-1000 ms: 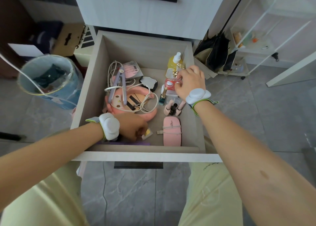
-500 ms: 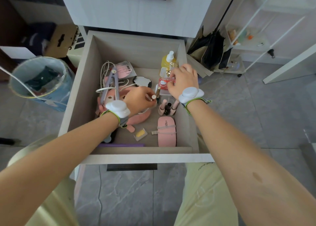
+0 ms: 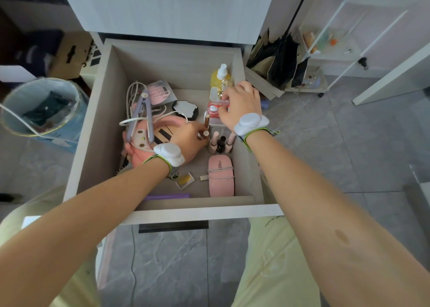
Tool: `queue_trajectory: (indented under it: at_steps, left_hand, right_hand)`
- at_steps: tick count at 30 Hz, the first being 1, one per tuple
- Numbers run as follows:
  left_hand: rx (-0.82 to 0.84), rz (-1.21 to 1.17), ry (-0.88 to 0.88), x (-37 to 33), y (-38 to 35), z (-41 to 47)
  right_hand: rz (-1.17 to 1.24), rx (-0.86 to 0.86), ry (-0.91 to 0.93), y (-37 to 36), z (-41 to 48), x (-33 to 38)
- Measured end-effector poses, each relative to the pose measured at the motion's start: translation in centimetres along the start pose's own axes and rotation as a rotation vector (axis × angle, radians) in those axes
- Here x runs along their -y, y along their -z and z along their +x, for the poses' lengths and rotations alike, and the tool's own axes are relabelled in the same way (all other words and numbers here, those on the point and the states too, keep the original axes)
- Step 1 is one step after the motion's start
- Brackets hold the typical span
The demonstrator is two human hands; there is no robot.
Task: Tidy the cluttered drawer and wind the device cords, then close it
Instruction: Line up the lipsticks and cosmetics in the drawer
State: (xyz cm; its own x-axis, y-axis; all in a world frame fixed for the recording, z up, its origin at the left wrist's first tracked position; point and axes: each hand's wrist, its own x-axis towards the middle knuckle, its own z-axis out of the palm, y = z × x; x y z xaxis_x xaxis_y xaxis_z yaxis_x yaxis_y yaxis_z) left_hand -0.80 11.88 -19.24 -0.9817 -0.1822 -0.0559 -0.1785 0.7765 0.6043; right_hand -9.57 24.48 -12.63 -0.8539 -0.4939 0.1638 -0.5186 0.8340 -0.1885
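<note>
Head view: inside the open drawer (image 3: 197, 210), the left hand (image 3: 188, 137) pinches a small capped tube (image 3: 206, 133) and the right hand (image 3: 239, 104) grips a red-and-clear case (image 3: 215, 110); the white cord (image 3: 130, 120) lies loose at left. Likely hazard: the crowded hands toppling the upright bottles (image 3: 221, 141) just beside them.

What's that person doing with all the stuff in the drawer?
A person is sorting an open drawer. The left hand pinches a small capped tube beside the little bottles; the right hand holds a red and white box by the right wall. White cords on the left lie loose and tangled. The pink device at the front has a cord wrapped round it.
</note>
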Motion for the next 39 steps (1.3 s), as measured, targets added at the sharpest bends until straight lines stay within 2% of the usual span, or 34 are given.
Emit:
queue_trajectory:
  at_steps: [8,15,17,20,24,39]
  left_hand:
    - [0.029,-0.058,0.032,0.6,-0.5,0.3]
    - [-0.008,-0.118,0.036,0.9,-0.6,0.4]
    - [-0.035,-0.083,0.029,0.8,-0.6,0.3]
    - [-0.067,0.092,0.031,0.7,-0.6,0.2]
    - [-0.017,0.198,0.042,0.9,-1.0,0.4]
    - [0.008,0.164,-0.006,1.3,-1.4,0.8]
  right_hand:
    - [0.001,-0.006,0.0,-0.1,0.1,0.0]
    - [0.004,-0.004,-0.003,-0.1,0.1,0.0]
    - [0.0,-0.004,-0.002,-0.2,0.1,0.1]
    - [-0.006,0.003,-0.004,-0.1,0.1,0.0]
    - [-0.018,0.006,-0.002,-0.1,0.0,0.1]
    - [-0.018,-0.002,0.003,-0.3,0.1,0.1]
